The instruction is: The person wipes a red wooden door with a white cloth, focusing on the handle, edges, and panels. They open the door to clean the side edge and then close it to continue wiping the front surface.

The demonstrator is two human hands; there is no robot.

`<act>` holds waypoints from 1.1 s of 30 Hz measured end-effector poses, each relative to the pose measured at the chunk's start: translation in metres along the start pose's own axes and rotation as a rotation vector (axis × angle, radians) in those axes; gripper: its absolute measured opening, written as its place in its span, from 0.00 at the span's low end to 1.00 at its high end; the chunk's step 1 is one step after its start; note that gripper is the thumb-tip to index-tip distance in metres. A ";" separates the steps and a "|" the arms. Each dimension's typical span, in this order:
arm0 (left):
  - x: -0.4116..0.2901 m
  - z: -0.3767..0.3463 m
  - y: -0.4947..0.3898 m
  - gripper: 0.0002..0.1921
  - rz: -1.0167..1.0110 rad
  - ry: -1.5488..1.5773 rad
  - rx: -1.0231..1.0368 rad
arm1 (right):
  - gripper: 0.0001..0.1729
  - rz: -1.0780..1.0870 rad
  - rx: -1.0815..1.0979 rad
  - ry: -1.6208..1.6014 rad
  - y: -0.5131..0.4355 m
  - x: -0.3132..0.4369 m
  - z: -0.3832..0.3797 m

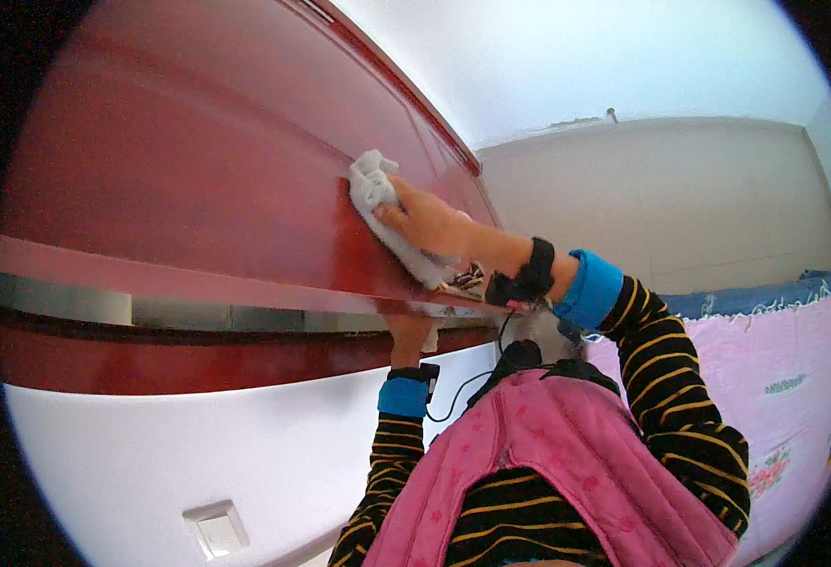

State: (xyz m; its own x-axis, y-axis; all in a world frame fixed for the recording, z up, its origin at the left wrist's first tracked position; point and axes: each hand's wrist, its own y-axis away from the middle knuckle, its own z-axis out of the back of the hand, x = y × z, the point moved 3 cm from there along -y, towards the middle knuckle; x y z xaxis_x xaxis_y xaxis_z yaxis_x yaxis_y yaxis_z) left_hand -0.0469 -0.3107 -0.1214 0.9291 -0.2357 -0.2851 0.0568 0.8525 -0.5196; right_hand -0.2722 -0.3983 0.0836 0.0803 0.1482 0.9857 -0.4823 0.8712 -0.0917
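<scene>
My right hand (426, 218) is closed around a whitish cloth (371, 186), which is pressed flat on the face of a glossy dark-red door panel (196, 163). The cloth's lower end reaches down close to the panel's near edge. Just beyond that edge is my left hand (408, 330), its fingers mostly hidden, so its grip does not show. A small patch of metal hardware (469, 276) shows beside my right wrist, partly covered by it.
Below the panel, a dark-red frame strip (196, 368) borders a white wall (139, 453) with a light switch (218, 533). A pink flowered bed cover (756, 397) lies to the right. A black cable (451, 414) hangs near my left wrist.
</scene>
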 end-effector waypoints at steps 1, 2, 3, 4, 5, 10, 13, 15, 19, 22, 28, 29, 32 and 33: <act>0.007 -0.005 -0.001 0.35 0.035 0.020 0.078 | 0.32 0.111 -0.034 -0.030 0.006 0.009 -0.002; 0.012 -0.009 0.002 0.36 0.074 0.041 0.158 | 0.32 0.185 -0.047 -0.052 0.015 0.019 -0.008; 0.019 -0.013 0.002 0.37 0.155 0.075 0.240 | 0.33 0.304 -0.064 -0.086 0.026 0.029 -0.014; 0.019 -0.013 0.003 0.37 0.126 0.068 0.248 | 0.33 0.403 -0.122 -0.053 0.037 0.039 -0.018; 0.018 -0.013 0.002 0.37 0.124 0.074 0.248 | 0.34 0.553 -0.187 -0.028 0.048 0.048 -0.022; -0.021 0.014 -0.013 0.38 0.128 0.198 0.219 | 0.41 0.713 -0.139 0.099 0.075 0.048 -0.032; -0.054 0.034 -0.033 0.38 0.131 0.336 0.188 | 0.40 0.646 -0.167 0.140 0.079 0.027 -0.031; -0.067 0.046 -0.041 0.38 0.141 0.438 0.140 | 0.39 0.573 -0.143 0.203 0.079 0.012 -0.027; -0.065 0.057 -0.039 0.38 0.192 0.141 0.196 | 0.36 0.428 0.009 0.121 0.066 -0.012 -0.029; -0.056 0.061 -0.025 0.27 0.322 -0.115 0.510 | 0.34 0.422 0.043 0.009 0.044 -0.021 -0.027; -0.092 0.097 0.005 0.18 0.444 -0.064 0.110 | 0.33 0.367 0.062 -0.074 0.036 -0.030 -0.035; -0.103 0.099 0.007 0.18 0.419 -0.067 0.084 | 0.32 0.392 0.050 -0.080 0.037 -0.030 -0.031; -0.109 0.097 0.017 0.15 0.451 0.001 0.165 | 0.33 0.335 0.114 -0.116 0.031 -0.035 -0.032; -0.108 0.096 0.019 0.15 0.470 0.045 0.181 | 0.34 0.285 0.147 -0.138 0.028 -0.036 -0.032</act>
State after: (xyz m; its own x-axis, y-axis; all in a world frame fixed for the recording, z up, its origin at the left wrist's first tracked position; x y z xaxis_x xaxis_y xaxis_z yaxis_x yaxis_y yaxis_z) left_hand -0.1114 -0.2244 -0.0227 0.8528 0.1769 -0.4914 -0.2979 0.9375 -0.1796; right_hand -0.2608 -0.3639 0.0406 -0.1900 0.3022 0.9341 -0.5898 0.7255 -0.3546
